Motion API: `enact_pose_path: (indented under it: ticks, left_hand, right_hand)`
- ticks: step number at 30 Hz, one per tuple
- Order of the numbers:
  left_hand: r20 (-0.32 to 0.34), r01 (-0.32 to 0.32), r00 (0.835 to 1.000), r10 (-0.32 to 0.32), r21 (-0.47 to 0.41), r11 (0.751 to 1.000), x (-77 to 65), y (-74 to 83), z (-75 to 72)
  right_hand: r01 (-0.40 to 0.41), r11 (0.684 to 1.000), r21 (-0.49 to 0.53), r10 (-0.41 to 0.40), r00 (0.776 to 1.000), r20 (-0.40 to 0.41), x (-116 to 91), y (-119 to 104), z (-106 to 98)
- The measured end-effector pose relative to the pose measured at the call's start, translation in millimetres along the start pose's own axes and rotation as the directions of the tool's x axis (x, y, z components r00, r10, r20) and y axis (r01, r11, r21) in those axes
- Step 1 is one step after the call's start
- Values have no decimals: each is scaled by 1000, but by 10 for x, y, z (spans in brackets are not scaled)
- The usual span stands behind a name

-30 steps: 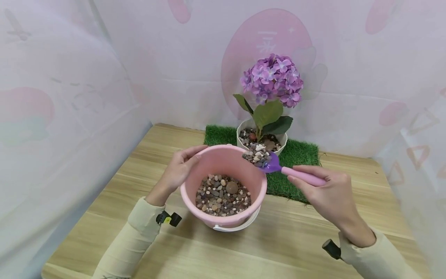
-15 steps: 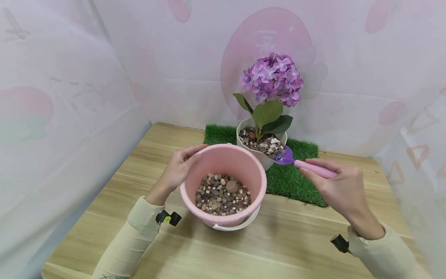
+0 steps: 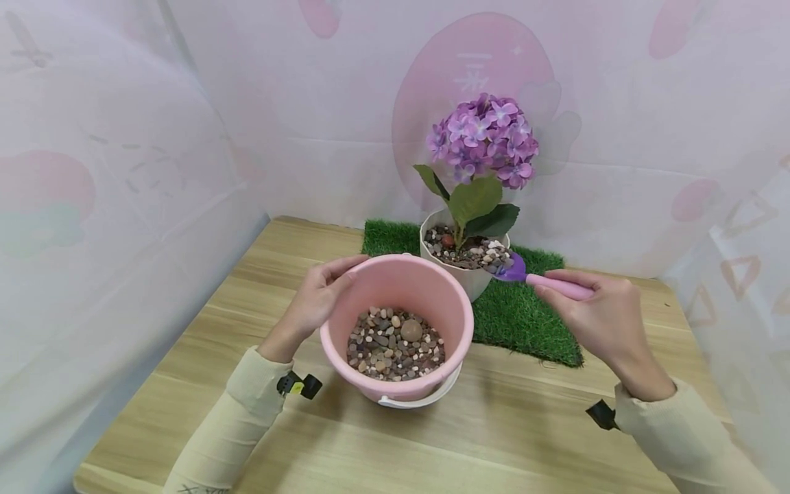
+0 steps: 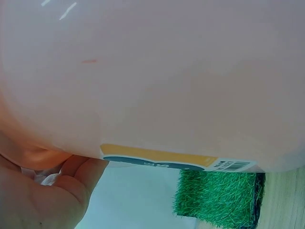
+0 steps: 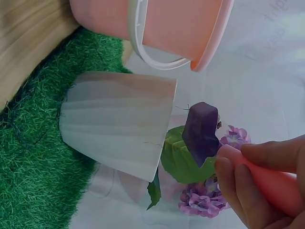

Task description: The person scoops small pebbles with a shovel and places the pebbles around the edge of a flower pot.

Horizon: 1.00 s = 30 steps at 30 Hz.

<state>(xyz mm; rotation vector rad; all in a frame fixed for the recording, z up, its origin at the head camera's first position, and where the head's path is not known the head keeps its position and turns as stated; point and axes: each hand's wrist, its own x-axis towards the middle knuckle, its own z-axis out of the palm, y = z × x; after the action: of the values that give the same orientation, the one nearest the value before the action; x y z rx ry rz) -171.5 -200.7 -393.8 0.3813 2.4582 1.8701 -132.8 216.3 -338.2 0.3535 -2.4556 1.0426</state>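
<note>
My right hand (image 3: pixel 601 319) grips the pink handle of a small shovel (image 3: pixel 512 267) with a purple blade. Pebbles (image 3: pixel 494 255) heap on the blade, which sits at the right rim of a white flowerpot (image 3: pixel 472 280). In the right wrist view the blade's underside shows just above the pot's rim. A purple hydrangea (image 3: pixel 484 140) with green leaves stands in the pot among pebbles. With its thumb over the rim, my left hand (image 3: pixel 311 298) holds the left side of a pink bucket (image 3: pixel 395 274). Mixed pebbles and one larger round stone (image 3: pixel 411 330) cover the bucket's bottom.
The flowerpot stands on a strip of artificial grass (image 3: pixel 524 329) on the wooden table (image 3: pixel 395 453). The bucket's white handle (image 3: pixel 426 398) hangs down at its front. A pale printed cloth (image 3: pixel 333 89) surrounds the table at the back and sides.
My right hand has moved the loaded shovel away from the bucket's rim, right and a little back, to the flowerpot's right rim. The left hand and the bucket have stayed in place.
</note>
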Motion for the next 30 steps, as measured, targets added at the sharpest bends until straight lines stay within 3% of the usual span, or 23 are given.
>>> enact_pose_path:
  ticks: [20, 30]
  left_hand:
    - [-1, 13, 1000, -13, -5, 1000, -16, 11, -6]
    - [-7, 15, 1000, -15, -13, 1000, -17, 1, -5]
  right_hand:
    - [-51, 996, -73, 58, 994, 91, 282, 105, 70]
    - [-117, 990, -82, 127, 983, 130, 365, 97, 99]
